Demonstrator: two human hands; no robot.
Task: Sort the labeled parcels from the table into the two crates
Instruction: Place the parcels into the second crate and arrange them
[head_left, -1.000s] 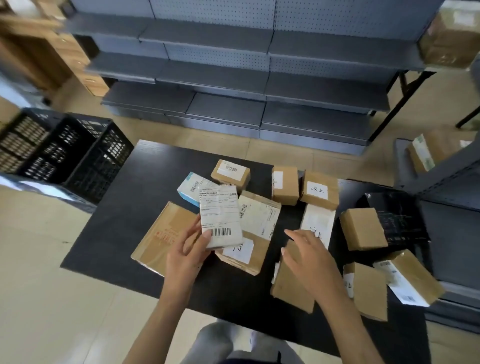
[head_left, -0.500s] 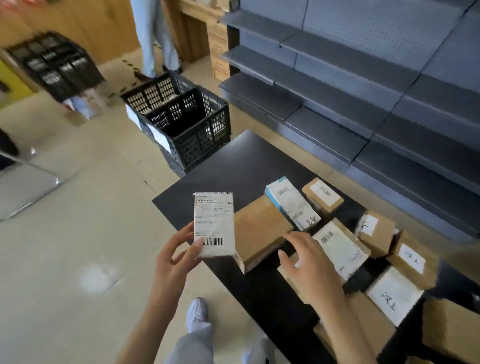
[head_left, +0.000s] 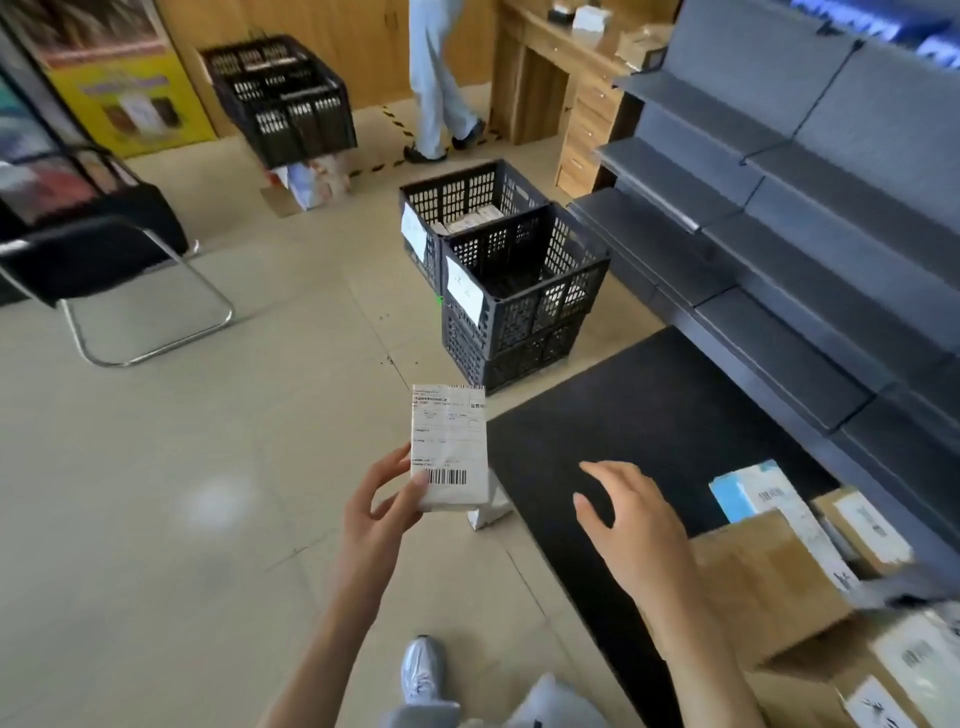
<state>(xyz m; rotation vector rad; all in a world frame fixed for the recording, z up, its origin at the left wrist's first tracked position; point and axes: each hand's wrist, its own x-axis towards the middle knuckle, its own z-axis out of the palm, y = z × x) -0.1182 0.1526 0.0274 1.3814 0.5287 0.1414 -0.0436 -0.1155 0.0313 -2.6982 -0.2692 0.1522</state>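
White and soft, the parcel (head_left: 449, 447) sat pinched at its lower edge by the left hand (head_left: 382, 512), well short of both crates (head_left: 524, 291); the right hand (head_left: 631, 514) hovered spread, holding nothing. A misread label risked the wrong crate.

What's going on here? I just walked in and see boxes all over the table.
A person is sorting parcels. Their left hand holds a white labeled parcel up over the floor, facing two black crates beside the table. The right hand hovers open above the table, holding nothing. Several cardboard boxes wait on the table. The farther crate already holds some parcels.
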